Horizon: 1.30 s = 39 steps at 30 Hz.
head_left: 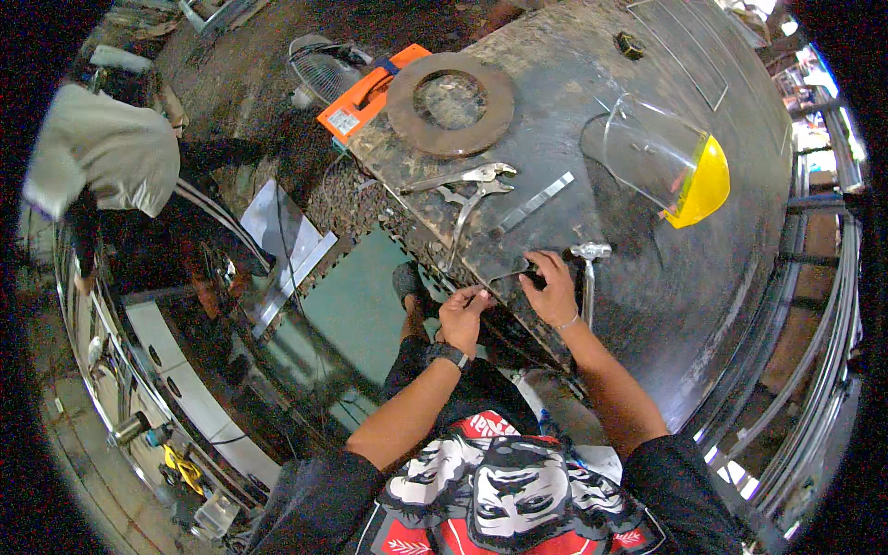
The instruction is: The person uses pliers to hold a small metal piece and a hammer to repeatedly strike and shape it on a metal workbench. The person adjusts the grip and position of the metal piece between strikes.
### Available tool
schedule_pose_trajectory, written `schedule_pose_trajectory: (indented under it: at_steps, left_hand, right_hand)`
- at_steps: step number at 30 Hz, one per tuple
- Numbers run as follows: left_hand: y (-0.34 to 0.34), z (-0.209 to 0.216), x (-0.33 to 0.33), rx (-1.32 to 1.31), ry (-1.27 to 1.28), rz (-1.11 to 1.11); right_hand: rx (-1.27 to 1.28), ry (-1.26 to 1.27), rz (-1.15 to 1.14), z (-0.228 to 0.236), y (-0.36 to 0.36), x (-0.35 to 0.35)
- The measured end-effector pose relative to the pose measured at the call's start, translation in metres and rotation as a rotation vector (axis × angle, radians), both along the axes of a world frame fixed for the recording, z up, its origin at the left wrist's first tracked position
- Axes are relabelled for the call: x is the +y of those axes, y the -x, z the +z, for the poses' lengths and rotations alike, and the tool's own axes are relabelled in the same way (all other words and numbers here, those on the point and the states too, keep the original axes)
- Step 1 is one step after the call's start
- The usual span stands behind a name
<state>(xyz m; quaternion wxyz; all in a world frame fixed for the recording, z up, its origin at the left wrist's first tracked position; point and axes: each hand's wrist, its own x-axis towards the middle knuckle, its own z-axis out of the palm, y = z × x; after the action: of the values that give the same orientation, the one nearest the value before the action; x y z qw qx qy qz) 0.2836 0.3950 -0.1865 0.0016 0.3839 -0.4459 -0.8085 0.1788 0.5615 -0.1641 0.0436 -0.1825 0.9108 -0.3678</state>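
Observation:
At the near edge of the dark metal table, both my hands work close together. My left hand (461, 319) is closed in a pinch at the edge; what lies between its fingertips is too small to make out. Thumb and fingers of my right hand (552, 294) close on a thin dark rod (505, 276), which points toward the left hand. Just right of that hand lies a hammer (589, 268) with a metal head. Beyond the hands are locking pliers (476, 185) with jaws to the right, and a flat metal strip (536, 202).
A heavy metal ring (404, 116) sits at the table's far left, beside an orange machine (356, 104) and a fan (324, 72). A clear face shield with a yellow top (705, 185) lies at right. On the left, a person in a grey shirt (116, 153) bends near metal pieces.

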Motion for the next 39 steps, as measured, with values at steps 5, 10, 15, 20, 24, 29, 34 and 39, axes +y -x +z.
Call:
schedule_pose_trajectory:
  at_steps: [5,10,15,20,24,29,34,39]
  left_hand:
    - [0.003,0.014,0.008,-0.099,0.09,0.038]
    - [0.012,0.018,0.008,-0.161,0.064,0.033]
    - [0.011,0.009,0.009,-0.134,0.037,0.064]
    - [0.008,0.008,0.004,-0.121,-0.001,0.069]
    - [0.007,0.008,0.001,-0.091,-0.027,0.038]
    - [0.011,0.008,0.002,-0.127,0.039,0.012]
    - [0.014,0.01,0.0,-0.144,0.077,-0.033]
    - [0.015,0.011,-0.001,-0.134,0.133,-0.075]
  right_hand:
    - [0.09,0.001,0.047,0.003,0.005,-0.001]
    - [0.063,0.022,0.049,0.001,0.007,0.0]
    - [0.099,0.001,0.057,-0.001,0.007,0.001]
    - [-0.028,0.01,0.009,0.001,0.004,0.001]
    - [-0.038,-0.009,-0.001,0.001,0.005,0.001]
    - [-0.009,0.01,0.018,0.0,0.006,0.001]
    - [0.021,0.01,0.017,0.002,0.004,0.002]
    - [0.032,0.095,0.036,0.006,0.007,0.006]
